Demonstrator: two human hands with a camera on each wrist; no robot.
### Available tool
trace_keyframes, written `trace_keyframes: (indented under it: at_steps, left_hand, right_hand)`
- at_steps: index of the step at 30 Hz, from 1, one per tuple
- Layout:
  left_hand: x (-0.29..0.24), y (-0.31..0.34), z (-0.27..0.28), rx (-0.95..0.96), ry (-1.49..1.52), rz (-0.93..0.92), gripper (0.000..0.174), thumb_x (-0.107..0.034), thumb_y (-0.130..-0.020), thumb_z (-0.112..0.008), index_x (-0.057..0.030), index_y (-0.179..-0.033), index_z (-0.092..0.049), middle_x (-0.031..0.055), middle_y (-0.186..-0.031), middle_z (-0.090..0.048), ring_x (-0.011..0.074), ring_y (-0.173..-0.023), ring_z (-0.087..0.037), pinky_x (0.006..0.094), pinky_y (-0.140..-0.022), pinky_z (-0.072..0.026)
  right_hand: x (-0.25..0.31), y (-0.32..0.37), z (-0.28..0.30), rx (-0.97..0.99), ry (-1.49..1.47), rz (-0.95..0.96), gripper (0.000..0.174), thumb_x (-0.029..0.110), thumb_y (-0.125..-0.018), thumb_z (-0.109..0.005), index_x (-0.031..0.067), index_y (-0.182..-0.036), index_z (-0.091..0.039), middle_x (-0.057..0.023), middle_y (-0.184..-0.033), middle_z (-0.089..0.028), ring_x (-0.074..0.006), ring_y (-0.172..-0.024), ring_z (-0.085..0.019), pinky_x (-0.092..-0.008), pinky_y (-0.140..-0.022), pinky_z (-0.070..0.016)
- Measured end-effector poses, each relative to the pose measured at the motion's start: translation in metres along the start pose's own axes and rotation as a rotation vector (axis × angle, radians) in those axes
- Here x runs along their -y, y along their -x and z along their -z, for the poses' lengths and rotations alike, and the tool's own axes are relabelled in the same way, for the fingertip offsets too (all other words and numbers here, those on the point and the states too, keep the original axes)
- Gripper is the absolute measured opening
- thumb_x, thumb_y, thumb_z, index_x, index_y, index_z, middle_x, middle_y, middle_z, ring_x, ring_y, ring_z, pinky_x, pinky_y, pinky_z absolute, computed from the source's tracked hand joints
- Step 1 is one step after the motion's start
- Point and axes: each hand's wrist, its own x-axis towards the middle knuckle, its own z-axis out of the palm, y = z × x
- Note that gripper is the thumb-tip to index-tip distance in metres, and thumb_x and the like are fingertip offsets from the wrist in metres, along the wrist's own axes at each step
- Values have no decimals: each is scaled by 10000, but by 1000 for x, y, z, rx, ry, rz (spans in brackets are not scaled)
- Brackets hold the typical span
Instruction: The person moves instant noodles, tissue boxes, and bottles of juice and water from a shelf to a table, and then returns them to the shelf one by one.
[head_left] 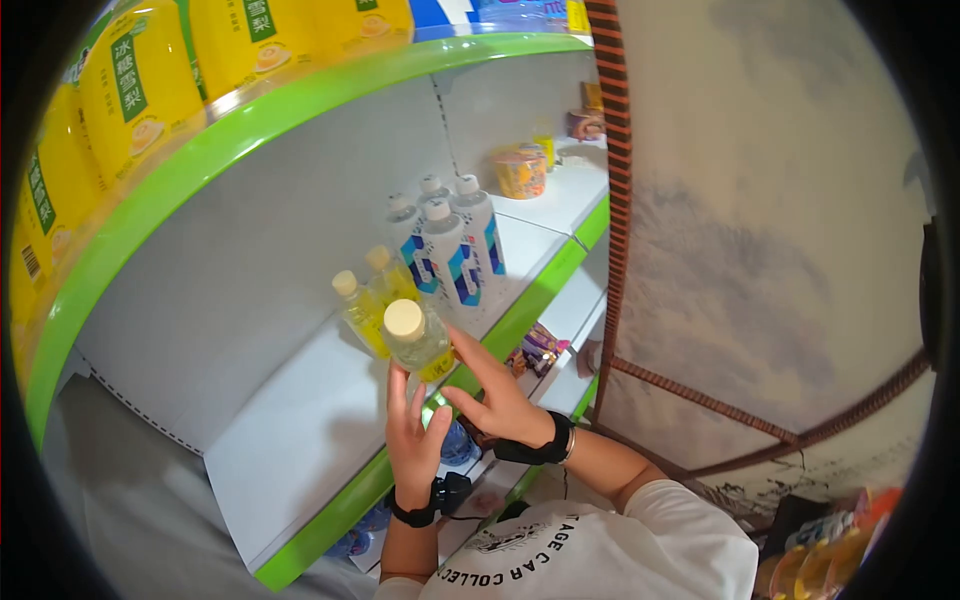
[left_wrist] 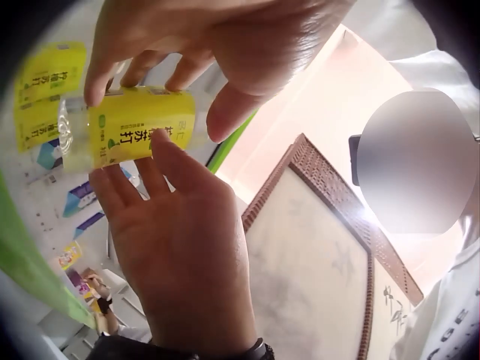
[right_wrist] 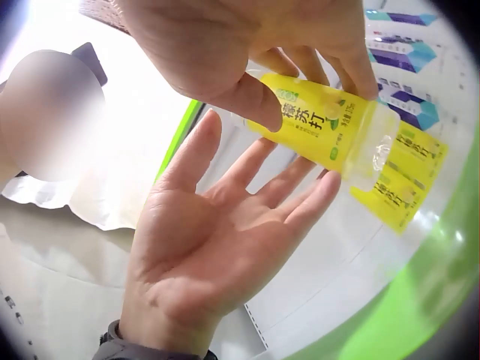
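Observation:
A clear bottle with a cream cap and yellow label [head_left: 415, 340] stands upright between both hands, just over the shelf's front. Fingers of my left hand [head_left: 415, 445] lie along its left side, fairly straight, the thumb apart from it in the head view. From the other side my right hand [head_left: 500, 400] touches it with outstretched fingertips, thumb also off the bottle. In the right wrist view the label [right_wrist: 304, 120] faces the camera and the left thumb overlaps it. Two matching bottles [head_left: 346, 290] are on the shelf right behind.
Several white bottles with blue marks [head_left: 455, 250] stand farther right on the white shelf [head_left: 290, 430]. Beyond them is an orange tub [head_left: 521, 172]. A green edge strip [head_left: 330, 520] runs along the front. Yellow packs [head_left: 130, 90] fill the shelf above; a fabric screen [head_left: 760, 200] stands right.

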Motion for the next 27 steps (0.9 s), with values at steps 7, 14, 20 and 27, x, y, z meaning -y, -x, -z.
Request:
trace_keyframes:
  at_steps: [7,14,20,27]
  left_hand:
    - [-3,51,-1,196,83,82,774,-56,-796,-632,37,-1415,-175,154,-1447,-238,238,-1312,-294,418,-1082,-249]
    - [26,110,-16,538,275,296,738,-78,-809,-624,-5,-1421,-219,156,-1413,-311,254,-1306,-321,437,-1054,-280]
    - [25,158,-52,822,387,502,700,-29,-831,-584,46,-1412,-200,163,-1417,-313,257,-1301,-327,377,-1048,-282]
    - [-1,216,-100,1121,453,558,675,9,-830,-555,62,-1405,-206,169,-1407,-330,264,-1291,-341,353,-1053,-273]
  right_hand:
    - [42,65,5,-117,197,11,696,44,-782,-599,22,-1395,-271,-214,-1395,-328,-365,-1293,-330,-397,-1057,-278]
    - [74,176,-3,-371,292,-300,723,45,-767,-621,20,-1395,-262,-211,-1382,-346,-357,-1270,-358,-386,-1040,-316]
    - [117,261,0,-535,483,-523,691,87,-791,-623,-3,-1382,-275,-224,-1347,-397,-348,-1224,-423,-364,-1005,-365]
    - [173,342,3,-769,558,-621,666,105,-794,-612,-24,-1365,-296,-243,-1303,-445,-349,-1181,-473,-373,-978,-391]
